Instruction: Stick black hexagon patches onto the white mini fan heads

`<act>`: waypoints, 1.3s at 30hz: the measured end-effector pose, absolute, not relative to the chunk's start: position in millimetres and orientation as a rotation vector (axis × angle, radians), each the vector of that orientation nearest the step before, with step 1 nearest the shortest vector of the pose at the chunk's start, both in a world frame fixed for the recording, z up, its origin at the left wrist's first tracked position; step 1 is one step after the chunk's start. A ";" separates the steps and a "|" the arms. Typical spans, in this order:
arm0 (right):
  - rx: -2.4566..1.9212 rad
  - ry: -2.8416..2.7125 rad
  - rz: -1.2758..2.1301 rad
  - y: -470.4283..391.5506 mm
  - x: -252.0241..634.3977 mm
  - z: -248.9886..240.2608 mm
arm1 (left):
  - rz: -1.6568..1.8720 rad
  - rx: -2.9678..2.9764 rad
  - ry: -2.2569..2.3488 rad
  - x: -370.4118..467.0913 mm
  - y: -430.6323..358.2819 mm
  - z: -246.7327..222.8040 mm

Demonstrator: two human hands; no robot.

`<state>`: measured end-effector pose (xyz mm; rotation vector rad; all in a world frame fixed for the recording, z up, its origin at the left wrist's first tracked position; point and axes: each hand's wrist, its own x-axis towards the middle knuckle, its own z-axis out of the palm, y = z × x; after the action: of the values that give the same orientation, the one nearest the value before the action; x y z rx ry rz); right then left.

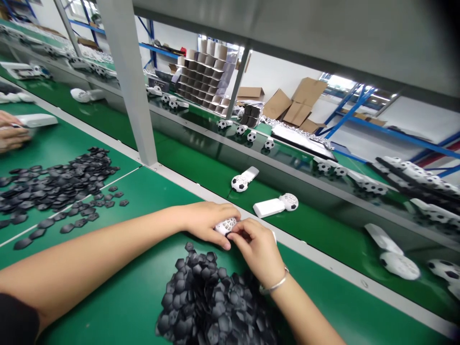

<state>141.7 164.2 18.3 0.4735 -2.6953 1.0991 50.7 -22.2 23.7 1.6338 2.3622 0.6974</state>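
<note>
The green surface (118,297) carries the work and borders a pale rail, beyond which runs a green conveyor belt (330,230). A large heap of black pentagonal pieces (215,297) lies on the surface, on the wearer's side of both grips. A flatter, scattered group of black pieces (68,179) lies to the left, beyond the left forearm. White units with ball-shaped ends (269,207) rest on the belt, apart from one another. The left grip (206,221) is clenched on a white openwork ball (225,225), seated between thumb and fingers and partly covered by them. The right grip (260,249), with a silver-coloured bracelet (276,284) at its wrist, meets the ball from the right; its fingers are bent, with thumb and index finger at the ball's right-hand edge. Whether these fingertips pinch a small piece cannot be told. The ball is positioned just beyond the heap, near the rail
</note>
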 end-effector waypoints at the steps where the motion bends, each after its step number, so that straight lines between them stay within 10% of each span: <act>1: 0.442 -2.707 1.129 164.9 141.1 18.0 | 0.683 1.623 2.374 51.5 -21.9 23.9; 39: 0.661 -2.724 1.233 161.3 155.2 36.9 | 0.261 1.337 2.439 65.0 -32.8 57.7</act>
<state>155.2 161.3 36.9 0.6614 -2.7236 1.2333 65.0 -32.8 57.7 1.3372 2.4385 0.2607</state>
